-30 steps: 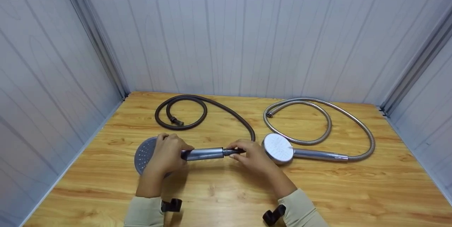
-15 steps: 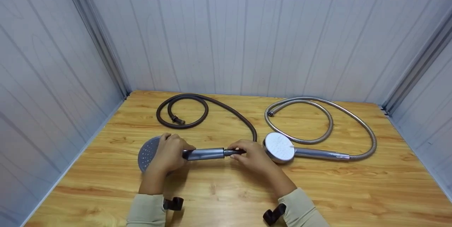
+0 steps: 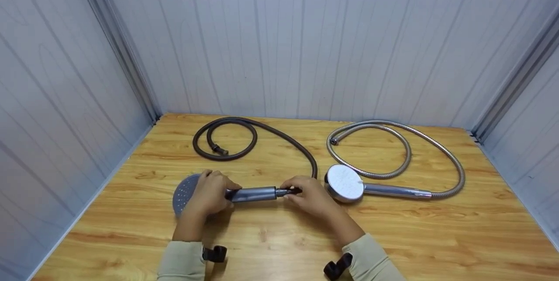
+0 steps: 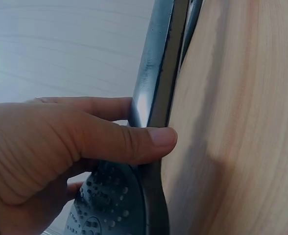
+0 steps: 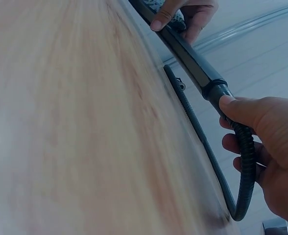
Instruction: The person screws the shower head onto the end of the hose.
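Note:
My left hand [image 3: 210,194] grips a grey shower head [image 3: 253,194] where its handle meets the round, nozzle-dotted face. In the left wrist view the thumb [image 4: 154,142] lies across the handle's edge, with fingers behind it. At the handle's other end my right hand [image 3: 311,194] pinches the connector [image 5: 217,93] of a dark shower hose [image 3: 288,138]. Handle and connector are in line and meet, though how tightly they are joined cannot be told. From the right hand the hose bends back and lies coiled on the table, its free end fitting [image 3: 220,150] inside the loop.
Right of my right hand lies a second shower head [image 3: 345,183] with a white face and chrome handle, joined to a coiled silver hose [image 3: 441,150]. The wooden table [image 3: 279,246] is bounded by pale panel walls [image 3: 279,45] at the back and sides.
Both hands and the grey shower head have shifted slightly toward the table's front. A little more of the connector shows between the handle and the right fingers. The second shower head stays put.

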The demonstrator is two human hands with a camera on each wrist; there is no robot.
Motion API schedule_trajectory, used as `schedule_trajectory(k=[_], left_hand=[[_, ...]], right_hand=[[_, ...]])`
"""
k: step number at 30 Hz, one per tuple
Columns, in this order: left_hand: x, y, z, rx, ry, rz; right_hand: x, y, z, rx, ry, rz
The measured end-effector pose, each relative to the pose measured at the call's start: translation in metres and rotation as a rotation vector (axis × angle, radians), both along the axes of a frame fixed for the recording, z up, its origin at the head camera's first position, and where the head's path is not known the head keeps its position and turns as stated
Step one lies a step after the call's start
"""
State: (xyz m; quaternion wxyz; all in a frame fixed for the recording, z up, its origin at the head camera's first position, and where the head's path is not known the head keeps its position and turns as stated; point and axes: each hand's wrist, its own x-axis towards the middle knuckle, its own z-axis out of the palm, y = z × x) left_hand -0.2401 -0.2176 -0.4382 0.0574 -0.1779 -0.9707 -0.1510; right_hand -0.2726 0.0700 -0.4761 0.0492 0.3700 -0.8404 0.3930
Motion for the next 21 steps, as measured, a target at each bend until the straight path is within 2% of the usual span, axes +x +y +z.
schedule_trajectory(k=[6,13,21], left_hand=[[0.0008,0.0011,-0.0024,0.036,-0.018,-0.001],[-0.0006,0.0026,-0.0058,0.033,-0.032,-0.005],[-0.0026,-0.0002,-0.0087,0.033,-0.003,-0.001]], right_hand=[[-0.0003,0.0002,-0.001,0.007,0.006,0.005],[-0.0015,-0.0001,-0.0014,0.006,0.006,0.012],[-0.0038,-0.0021,0.0,0.01,0.018,0.015]])
